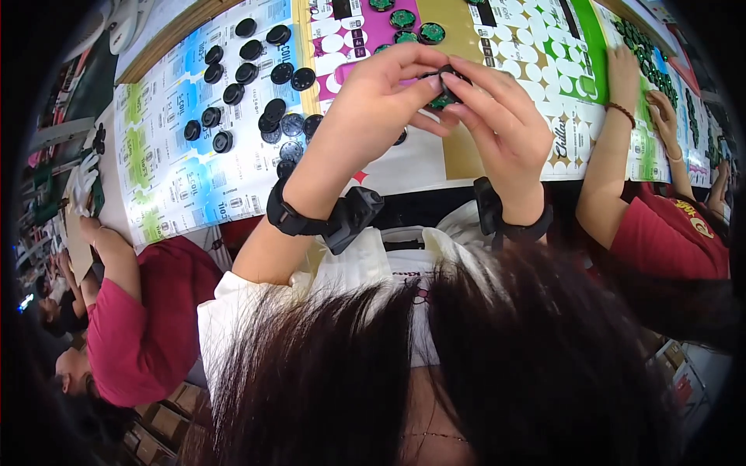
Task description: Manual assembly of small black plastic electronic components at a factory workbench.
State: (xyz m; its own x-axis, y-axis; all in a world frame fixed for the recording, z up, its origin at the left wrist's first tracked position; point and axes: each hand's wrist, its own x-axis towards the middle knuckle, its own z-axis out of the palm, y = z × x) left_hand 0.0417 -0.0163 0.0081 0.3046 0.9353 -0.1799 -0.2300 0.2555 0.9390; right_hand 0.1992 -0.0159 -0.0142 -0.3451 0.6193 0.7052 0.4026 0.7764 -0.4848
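Note:
Over the table's middle, my left hand (381,97) and my right hand (505,113) meet with bent fingers. Between their fingertips they hold a small round black case with a green circuit board (444,99) in it. My fingers cover much of the piece, and its exact kind does not show. Just beyond my hands lie several round black pieces with green boards (432,33). Left of my left forearm are several plain black round pieces (233,94), and a few translucent dark discs (292,124) lie close to my wrist.
Printed sheets (179,175) cover the table, with a wooden strip (305,54) across it. One co-worker in red (151,318) sits at the left. At the right, another co-worker's arm (606,140) reaches over the table near rows of green boards (649,58).

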